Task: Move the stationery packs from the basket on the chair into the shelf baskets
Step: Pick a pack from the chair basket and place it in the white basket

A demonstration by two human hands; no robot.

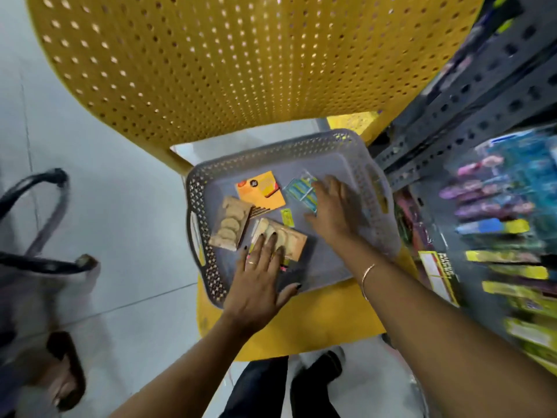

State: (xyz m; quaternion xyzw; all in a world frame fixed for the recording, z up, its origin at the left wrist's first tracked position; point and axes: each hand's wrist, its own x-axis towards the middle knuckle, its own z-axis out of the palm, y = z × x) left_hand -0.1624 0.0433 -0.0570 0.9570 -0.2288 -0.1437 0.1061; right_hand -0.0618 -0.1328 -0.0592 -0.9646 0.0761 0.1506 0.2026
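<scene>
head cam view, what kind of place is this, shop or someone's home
Most likely a small stationery shop: slotted grey metal shelving on the right packed with packaged goods, and a basket of stationery packs on a yellow plastic chair.

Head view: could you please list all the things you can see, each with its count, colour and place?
Chair: one, yellow, perforated, centre.
Basket: one, grey, on the chair seat.
Tan packs: two, in the basket, left and front.
Orange pack: one, basket middle.
Teal pack: one, basket right.
Yellow tag: one, small, basket middle.
Shelf: one, grey metal, right, holding blurred colourful packs.
Left hand: fingers flat on the front tan pack.
Right hand: fingers spread over the teal pack.
</scene>
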